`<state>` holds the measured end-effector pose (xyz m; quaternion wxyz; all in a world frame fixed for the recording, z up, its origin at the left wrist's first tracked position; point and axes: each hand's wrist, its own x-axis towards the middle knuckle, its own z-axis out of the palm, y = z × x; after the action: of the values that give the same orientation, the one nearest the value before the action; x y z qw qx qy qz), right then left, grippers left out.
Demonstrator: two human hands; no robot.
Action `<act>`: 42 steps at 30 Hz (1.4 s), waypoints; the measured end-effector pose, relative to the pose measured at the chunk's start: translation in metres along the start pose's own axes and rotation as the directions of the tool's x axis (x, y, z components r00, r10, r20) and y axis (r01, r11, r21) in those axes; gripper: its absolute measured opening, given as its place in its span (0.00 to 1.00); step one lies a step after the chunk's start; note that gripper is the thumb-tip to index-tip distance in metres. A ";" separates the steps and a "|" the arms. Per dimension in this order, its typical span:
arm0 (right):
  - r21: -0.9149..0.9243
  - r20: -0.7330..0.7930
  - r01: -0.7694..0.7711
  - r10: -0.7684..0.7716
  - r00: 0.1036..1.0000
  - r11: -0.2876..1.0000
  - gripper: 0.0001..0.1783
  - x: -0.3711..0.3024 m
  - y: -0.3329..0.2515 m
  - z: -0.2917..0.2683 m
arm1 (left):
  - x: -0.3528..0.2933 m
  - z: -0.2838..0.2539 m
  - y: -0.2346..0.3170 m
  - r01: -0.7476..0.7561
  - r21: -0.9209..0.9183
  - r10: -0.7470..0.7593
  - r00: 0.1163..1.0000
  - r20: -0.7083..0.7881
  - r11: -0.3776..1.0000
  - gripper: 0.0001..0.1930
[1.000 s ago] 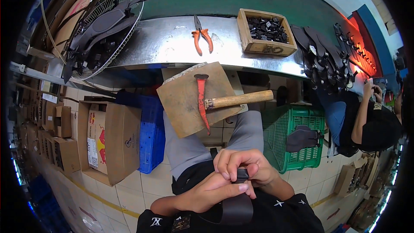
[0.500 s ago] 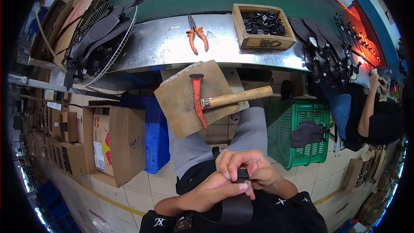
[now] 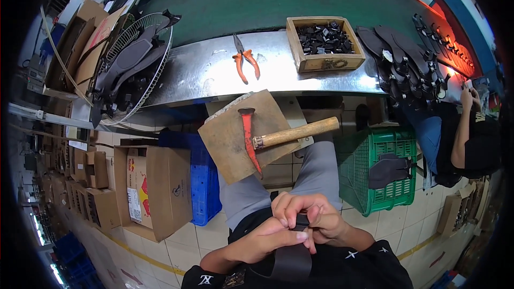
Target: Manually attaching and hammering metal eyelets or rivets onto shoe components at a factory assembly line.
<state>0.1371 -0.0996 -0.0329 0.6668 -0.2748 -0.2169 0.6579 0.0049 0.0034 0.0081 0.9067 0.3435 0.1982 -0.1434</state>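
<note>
Low in the view, close to my body, my two hands meet around a dark shoe sole (image 3: 293,262). My left hand (image 3: 267,240) grips it from the left, with the thumb along its upper end. Fingers of my right hand (image 3: 321,217) curl and pinch at a small black block (image 3: 302,221) at that end. The fingers hide how the block sits on the sole. Beyond the hands, a hammer (image 3: 294,132) with a red head and wooden handle lies on a brown board (image 3: 222,147) over my lap.
Orange-handled pliers (image 3: 246,64) and a wooden box (image 3: 332,64) of small black pieces lie on the metal bench edge (image 3: 209,64). Dark soles fill a wire basket (image 3: 163,48) at left. A green crate (image 3: 369,192) stands at right, cardboard (image 3: 168,192) at left. Another person (image 3: 471,134) sits far right.
The whole scene has shifted slightly down and right in the view. My hands keep their hold on the shoe sole, with the right fingers slightly shifted over the black block.
</note>
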 end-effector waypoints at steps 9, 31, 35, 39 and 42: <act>-0.210 -0.058 0.092 -0.107 0.993 0.973 0.38 0.030 0.003 -0.032 | -0.012 -0.033 0.029 -0.296 0.570 0.515 0.813 -0.270 0.766 0.16; -0.851 -0.224 0.154 -0.612 0.758 0.502 0.14 0.053 -0.283 -0.046 | 0.049 -0.014 0.114 -0.036 0.979 0.957 0.209 0.203 -0.200 0.43; -0.622 0.326 0.375 -0.208 0.922 0.687 0.32 0.035 -0.194 0.051 | 0.074 -0.001 0.096 -0.117 0.963 0.894 0.359 0.268 -0.242 0.39; -0.721 0.442 0.670 -0.628 0.640 0.176 0.43 0.070 -0.142 0.024 | 0.009 -0.006 0.073 -0.565 0.822 0.996 0.011 -0.089 0.080 0.22; -0.854 0.518 0.379 -0.502 0.693 -0.358 0.43 0.097 -0.063 -0.066 | -0.008 -0.010 0.064 -0.642 0.741 0.957 -0.038 -0.288 0.197 0.35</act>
<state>0.2316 -0.0077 -0.0482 0.4429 -0.5828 -0.6790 -0.0570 0.0209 0.0572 0.0412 0.5419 0.5844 0.2561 0.5471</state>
